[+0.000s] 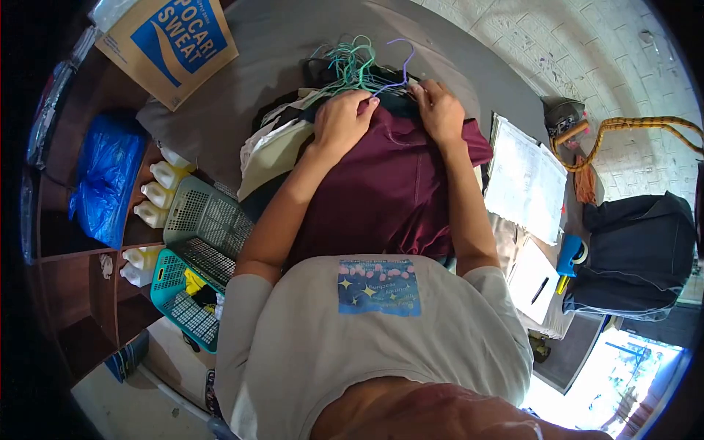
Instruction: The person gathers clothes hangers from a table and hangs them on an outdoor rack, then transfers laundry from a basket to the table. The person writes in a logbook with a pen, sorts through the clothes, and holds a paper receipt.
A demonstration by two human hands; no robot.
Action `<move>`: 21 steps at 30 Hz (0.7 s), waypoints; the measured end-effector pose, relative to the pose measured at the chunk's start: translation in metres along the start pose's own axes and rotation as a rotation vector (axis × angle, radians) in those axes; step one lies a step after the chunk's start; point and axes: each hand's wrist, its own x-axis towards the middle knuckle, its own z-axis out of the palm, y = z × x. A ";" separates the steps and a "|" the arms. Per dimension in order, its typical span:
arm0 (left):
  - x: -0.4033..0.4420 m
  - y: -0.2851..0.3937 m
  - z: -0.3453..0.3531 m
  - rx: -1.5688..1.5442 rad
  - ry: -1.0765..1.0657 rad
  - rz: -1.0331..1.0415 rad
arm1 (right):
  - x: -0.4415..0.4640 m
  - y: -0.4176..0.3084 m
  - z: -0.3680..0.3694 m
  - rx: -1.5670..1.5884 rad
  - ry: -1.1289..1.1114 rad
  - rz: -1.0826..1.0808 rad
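Note:
A maroon shirt (374, 176) lies across a pile of clothes in front of me, with a purple hanger (402, 82) at its neck, hook pointing away. My left hand (342, 125) is closed on the shirt's collar, at the left side of the hanger. At the right shoulder, my right hand (440, 111) is closed on the shirt beside the hanger's arm; the fingertips are partly hidden. Just beyond the hands, several green hangers (356, 62) bunch together. Pale and dark garments (275, 150) stick out from under the shirt on the left.
A cardboard box (167, 48) stands at the far left of the grey-covered surface (293, 26). Plastic baskets (205, 213), jugs (155, 194) and a blue bag (110, 176) are on the left. Papers (524, 180), a tape dispenser (570, 257) and a dark backpack (634, 249) lie right.

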 end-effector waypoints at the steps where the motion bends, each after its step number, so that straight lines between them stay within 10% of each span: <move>1: -0.001 0.005 0.003 -0.095 0.027 0.024 | -0.003 0.006 -0.008 0.049 -0.017 -0.006; 11: -0.030 0.067 -0.047 -0.258 -0.267 0.257 | -0.023 -0.048 -0.122 0.888 -0.392 0.296; 15: -0.047 0.046 -0.088 -0.390 -0.124 -0.264 | -0.047 -0.036 -0.183 0.733 -0.168 0.283; 21: -0.073 0.053 -0.058 -0.345 0.062 -0.331 | -0.107 -0.027 -0.210 0.775 0.170 0.460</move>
